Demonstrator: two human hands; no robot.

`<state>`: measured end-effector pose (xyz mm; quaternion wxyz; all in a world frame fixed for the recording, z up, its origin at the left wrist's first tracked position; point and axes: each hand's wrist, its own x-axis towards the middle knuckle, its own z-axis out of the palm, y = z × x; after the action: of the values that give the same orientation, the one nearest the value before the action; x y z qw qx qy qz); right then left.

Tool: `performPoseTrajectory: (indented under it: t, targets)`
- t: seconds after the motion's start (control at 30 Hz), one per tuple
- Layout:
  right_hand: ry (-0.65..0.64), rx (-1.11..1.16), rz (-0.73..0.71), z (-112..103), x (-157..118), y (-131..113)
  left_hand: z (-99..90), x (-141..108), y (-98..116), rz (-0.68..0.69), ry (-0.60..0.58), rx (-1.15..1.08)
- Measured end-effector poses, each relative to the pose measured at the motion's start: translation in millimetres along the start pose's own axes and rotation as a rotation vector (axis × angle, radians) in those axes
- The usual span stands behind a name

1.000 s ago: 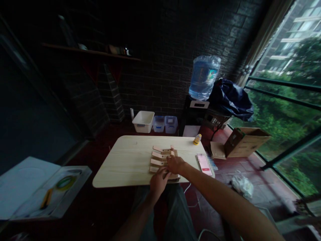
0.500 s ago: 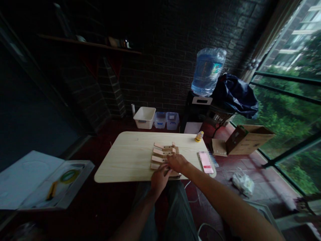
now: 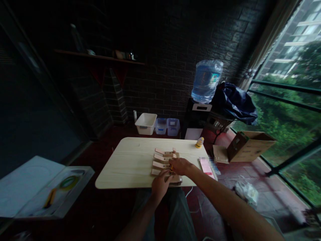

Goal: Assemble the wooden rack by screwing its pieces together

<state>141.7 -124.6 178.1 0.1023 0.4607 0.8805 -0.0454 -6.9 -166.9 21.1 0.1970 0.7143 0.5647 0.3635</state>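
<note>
A wooden piece with several pale, slanted strips (image 3: 160, 165) lies near the front edge of the light wooden table (image 3: 120, 167). Dark dots, like screw heads or holes, mark the strips. My right hand (image 3: 180, 166) is over its right side, fingers closed around a small yellow-and-black tool (image 3: 171, 168), mostly hidden by the fingers; its exact kind cannot be told. Close below it, my left hand (image 3: 159, 185) has its thumb and fingers bent on the near strips, gripping the wooden piece. The fingertips of both hands nearly meet.
A yellow-capped small bottle (image 3: 199, 143) stands at the table's back right, with a pink phone-like item (image 3: 206, 166) in front of it. An open white case (image 3: 65, 187) is at the left. Plastic bins (image 3: 146, 124), a water dispenser (image 3: 198, 117) and a cardboard box (image 3: 248, 147) stand beyond.
The camera view has tilted up slightly, so everything sits lower. My right hand has shifted a little, and the yellow-and-black tool now shows under its fingers. My left hand stays at the near strips.
</note>
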Motion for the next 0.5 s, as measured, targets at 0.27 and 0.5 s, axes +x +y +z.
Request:
performPoseTrajectory:
  t: [0.27, 0.5]
  targets:
    - [0.036, -0.011, -0.014, 6.7, 4.3, -1.8, 0.4, 0.2, -0.7, -0.026, -0.014, 0.007]
    - [0.015, -0.013, 0.015, 2.4, 16.4, -8.0, -0.9, 0.3, 2.1, -0.037, 0.002, 0.012]
